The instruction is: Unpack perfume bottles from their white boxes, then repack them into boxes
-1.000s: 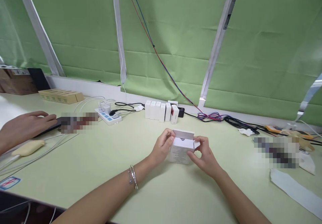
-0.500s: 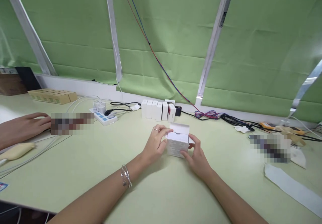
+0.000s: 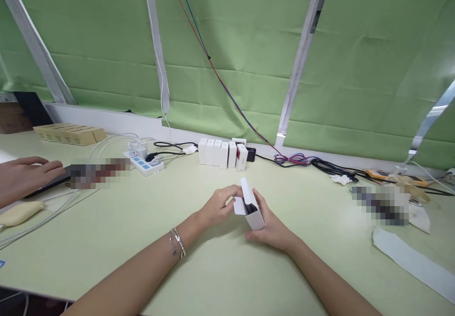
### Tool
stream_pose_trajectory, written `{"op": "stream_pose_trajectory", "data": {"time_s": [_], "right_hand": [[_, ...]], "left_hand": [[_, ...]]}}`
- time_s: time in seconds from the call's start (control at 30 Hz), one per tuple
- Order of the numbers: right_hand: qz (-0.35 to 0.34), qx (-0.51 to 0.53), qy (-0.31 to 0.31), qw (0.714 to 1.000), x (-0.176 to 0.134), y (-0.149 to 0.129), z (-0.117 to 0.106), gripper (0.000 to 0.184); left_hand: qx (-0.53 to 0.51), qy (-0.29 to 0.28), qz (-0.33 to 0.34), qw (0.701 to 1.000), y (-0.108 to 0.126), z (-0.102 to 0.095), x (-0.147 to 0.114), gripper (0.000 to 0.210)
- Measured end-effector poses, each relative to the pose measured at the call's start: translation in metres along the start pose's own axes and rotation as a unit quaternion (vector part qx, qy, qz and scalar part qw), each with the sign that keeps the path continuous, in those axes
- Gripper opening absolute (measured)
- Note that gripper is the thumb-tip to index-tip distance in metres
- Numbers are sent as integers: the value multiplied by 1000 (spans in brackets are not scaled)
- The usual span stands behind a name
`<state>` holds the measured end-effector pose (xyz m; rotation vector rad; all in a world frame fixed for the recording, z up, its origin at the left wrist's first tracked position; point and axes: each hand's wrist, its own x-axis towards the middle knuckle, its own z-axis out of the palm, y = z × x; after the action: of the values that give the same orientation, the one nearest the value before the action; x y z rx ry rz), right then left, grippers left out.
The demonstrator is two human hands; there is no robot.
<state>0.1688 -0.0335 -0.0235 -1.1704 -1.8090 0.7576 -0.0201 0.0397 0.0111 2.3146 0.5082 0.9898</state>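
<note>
A pale green, flat-topped desk (image 3: 199, 278) carries, along the middle of its far edge, a row of upright white cardboard boxes (image 3: 223, 156). Roughly midway between the desk's far and near edges, the bare right hand (image 3: 273, 228) is closed around an open, tilted white cardboard carton (image 3: 256, 220), while the bare left hand (image 3: 216, 206) has its fingers bent beside the carton's white side flap (image 3: 239, 206); whether they pinch it cannot be determined. A dark item (image 3: 252, 208), only partly visible, sits in the carton's opening.
</note>
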Motion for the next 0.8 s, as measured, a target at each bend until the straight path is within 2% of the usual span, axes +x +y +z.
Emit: {"op": "stream_pose_trajectory", "data": {"time_s": [0.1, 0.23, 0.3, 0.37, 0.47, 0.57, 0.73, 0.8], "right_hand": [[16, -51, -7, 999, 0, 2, 0, 95], [50, -170, -1, 984, 0, -1, 3, 94], [55, -199, -17, 978, 0, -3, 3, 93], [59, -217, -34, 974, 0, -6, 3, 92], [74, -228, -40, 970, 0, -9, 2, 91], [76, -228, -24, 970, 2, -9, 1, 89], [91, -221, 10, 971, 4, 0, -5, 89], [93, -208, 14, 974, 4, 4, -6, 90]], "left_hand": [[-56, -62, -43, 996, 4, -7, 1, 32], [-60, -138, -119, 981, 1, -9, -1, 31], [-74, -170, -126, 975, -3, -6, -3, 35], [-86, -176, -130, 972, -6, -2, -4, 33], [-88, -133, -148, 976, -7, 5, -4, 25], [-75, -85, -178, 977, -5, 3, 0, 18], [-70, 30, -187, 979, -4, -25, 8, 24], [-11, 39, -189, 981, -8, -35, 10, 31]]}}
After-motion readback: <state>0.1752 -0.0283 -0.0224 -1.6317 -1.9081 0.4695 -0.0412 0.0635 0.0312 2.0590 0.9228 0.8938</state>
